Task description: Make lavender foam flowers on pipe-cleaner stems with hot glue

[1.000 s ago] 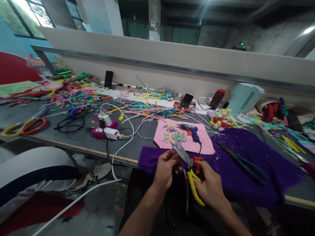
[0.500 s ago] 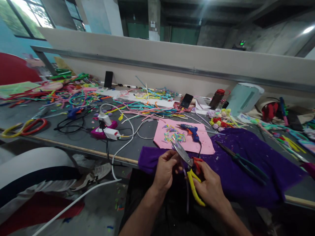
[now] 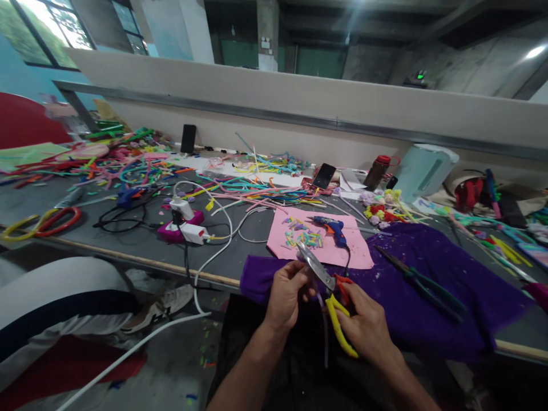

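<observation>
Over the head camera I had the left hand (image 3: 285, 294) just on the near side of the pink sheet (image 3: 357, 248), its thumb and fingers pinched on a thin purple strip (image 3: 326, 339) that hung below the sheet's near edge. The right hand (image 3: 363, 319) was wrapped around the red and yellow handles of the scissors (image 3: 317, 264), nearer to me than the sheet, with the blades slanting up across its near edge; I couldn't tell how far apart the blades stood. On the sheet I saw short cut pieces (image 3: 305, 237) in a loose scatter and, to their right, a blue glue gun (image 3: 336, 229). A purple cloth (image 3: 411, 242) spread from under the sheet's near edge out to its right, carrying dark-handled pliers (image 3: 432, 291). Left of the sheet, on the grey bench (image 3: 252, 248), I had a magenta power strip (image 3: 166, 231) with white plugs, and farther left a second pair of scissors (image 3: 60, 220). Beyond the sheet lay a heap of coloured stems (image 3: 257, 191) and a propped phone (image 3: 324, 176); beyond its right corner I made out small flower-like pieces (image 3: 381, 211) and a dark bottle (image 3: 378, 171) with a red cap
</observation>
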A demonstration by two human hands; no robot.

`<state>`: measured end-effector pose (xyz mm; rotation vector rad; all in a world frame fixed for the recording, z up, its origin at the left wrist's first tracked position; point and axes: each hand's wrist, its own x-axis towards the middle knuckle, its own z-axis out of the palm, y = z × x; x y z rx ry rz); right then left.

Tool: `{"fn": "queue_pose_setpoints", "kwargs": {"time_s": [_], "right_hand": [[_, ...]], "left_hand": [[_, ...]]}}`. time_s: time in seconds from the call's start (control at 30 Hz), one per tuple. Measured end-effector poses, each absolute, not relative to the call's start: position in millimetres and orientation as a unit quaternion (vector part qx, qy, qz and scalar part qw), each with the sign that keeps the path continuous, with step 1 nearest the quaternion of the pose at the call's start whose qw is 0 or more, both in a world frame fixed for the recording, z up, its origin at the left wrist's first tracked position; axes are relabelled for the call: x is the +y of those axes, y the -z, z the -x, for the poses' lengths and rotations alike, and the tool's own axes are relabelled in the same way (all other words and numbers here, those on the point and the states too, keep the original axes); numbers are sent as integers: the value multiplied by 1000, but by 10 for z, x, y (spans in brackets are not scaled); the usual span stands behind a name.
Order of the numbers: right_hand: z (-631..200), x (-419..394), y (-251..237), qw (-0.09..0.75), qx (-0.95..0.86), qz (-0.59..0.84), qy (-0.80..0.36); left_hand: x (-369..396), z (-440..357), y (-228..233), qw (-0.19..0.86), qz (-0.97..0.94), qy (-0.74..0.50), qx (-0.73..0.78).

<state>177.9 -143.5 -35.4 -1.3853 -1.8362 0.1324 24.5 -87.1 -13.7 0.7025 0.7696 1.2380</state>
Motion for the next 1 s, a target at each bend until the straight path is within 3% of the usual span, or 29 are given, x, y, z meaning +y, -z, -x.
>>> {"fn": "queue_pose_setpoints", "kwargs": {"time_s": [0.17,0.47,0.7,1.0], "right_hand": [[-1793,-1442,352,415,-729,540,-69],[-1890,-1538,216,404,-665,597,-197],[-1849,-1576,207,340,-691,625,-127],[-1837,-1567,207,345,-707,615,-56]], "left_hand": [[-863,-232,150,687,-321,-553,345],[-850,-166,110,700,-316,-540,345],[-852,-164,146,693,-306,-558,339],[-859,-149,147,657,-350,-581,330]]}}
